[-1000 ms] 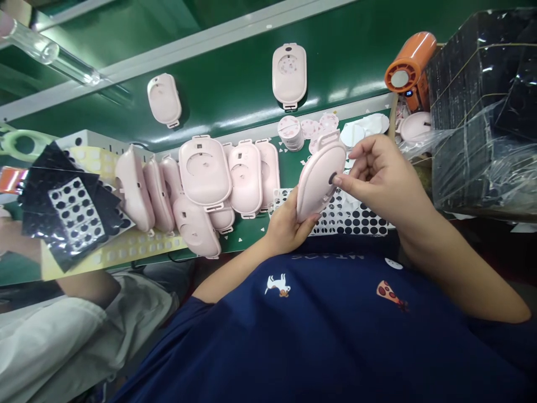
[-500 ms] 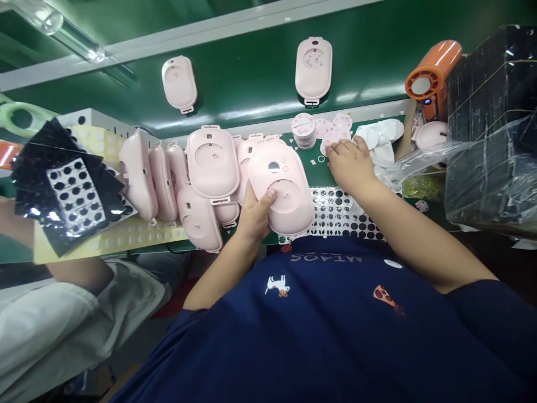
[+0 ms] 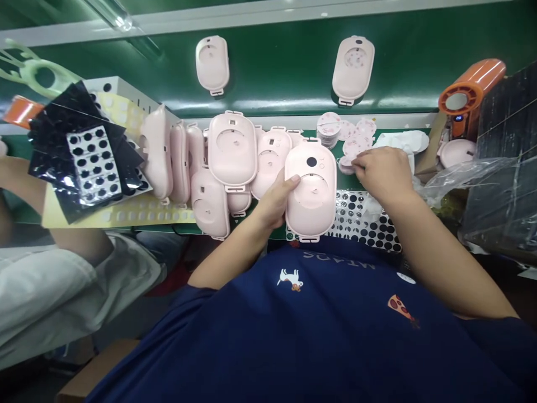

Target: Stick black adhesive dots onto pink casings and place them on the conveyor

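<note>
While a co-worker's forearm (image 3: 25, 187) rests at the far left, the sheets of black rubber dots (image 3: 84, 154) lie over a yellow sheet of pale dots (image 3: 142, 215) on the green table (image 3: 277, 73). Next along, a crowd of pink plastic shells (image 3: 232, 148) sits close together, some tilted on edge. My left hand (image 3: 274, 201) is wrapped around the side of the held shell (image 3: 310, 187), thumb on its face, fingers behind it, and I hold it just above the table edge near my chest, with my forearm angled in from the left. My right hand (image 3: 384, 173) reaches across, well apart from the left, its fingertips (image 3: 356, 163) at the pink printed discs (image 3: 354, 143); I cannot tell whether they have pinched one. The stack of discs (image 3: 328, 129) stands just beyond, with a dotted sheet (image 3: 364, 224) below my wrist. To the right sit an orange hand fan (image 3: 472, 92) and a clear plastic bag (image 3: 465, 184). I judge this the disc-fitting step: the shell's round recess (image 3: 312, 190) faces up, and the next move calls for a disc set squarely in it.
</note>
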A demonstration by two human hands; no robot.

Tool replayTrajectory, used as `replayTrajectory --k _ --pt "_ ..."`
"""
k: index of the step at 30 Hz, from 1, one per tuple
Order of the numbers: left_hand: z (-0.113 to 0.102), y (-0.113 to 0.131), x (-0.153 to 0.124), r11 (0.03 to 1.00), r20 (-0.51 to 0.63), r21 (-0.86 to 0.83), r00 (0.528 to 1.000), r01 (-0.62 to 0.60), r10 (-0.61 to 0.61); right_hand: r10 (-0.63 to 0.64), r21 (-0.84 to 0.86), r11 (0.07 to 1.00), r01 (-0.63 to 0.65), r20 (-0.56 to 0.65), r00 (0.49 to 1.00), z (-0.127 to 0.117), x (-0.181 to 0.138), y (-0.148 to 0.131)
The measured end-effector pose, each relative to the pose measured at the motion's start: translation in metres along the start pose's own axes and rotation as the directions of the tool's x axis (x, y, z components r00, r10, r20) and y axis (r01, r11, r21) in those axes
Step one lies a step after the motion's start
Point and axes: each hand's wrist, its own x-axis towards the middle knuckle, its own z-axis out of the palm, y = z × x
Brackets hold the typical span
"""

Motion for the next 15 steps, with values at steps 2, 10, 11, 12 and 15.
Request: replayTrajectory --k 2,10,11,12,15 --pt "0.002 -0.002 0.002 0.999 0.007 -0.022 1.0 0.029 -0.029 -0.077 0.122 0.989 0.083 -0.053 0.996 -0.014 -0.011 -0.008" --pt "0.022 0.015 0.003 0.994 0.174 -0.06 0.982 0.09 -0.078 -0.598 0.465 0.754 0.464 0.192 0.778 -0.043 -0.035 -0.031" --pt "0.023 0.018 0.003 0.995 0.191 -0.052 0.979 0.089 -0.078 -0.568 0.494 0.764 0.415 0.211 0.795 -0.044 -0.034 -0.028" --pt "0.023 0.021 0.002 0.996 0.201 -0.038 0.977 0.084 -0.075 -0.545 0.528 0.763 0.372 0.216 0.81 -0.044 -0.033 -0.026" --pt "0.018 0.025 0.0 0.998 0.193 0.031 0.98 0.051 -0.056 -0.519 0.581 0.748 0.322 0.21 0.828 -0.047 -0.032 -0.018"
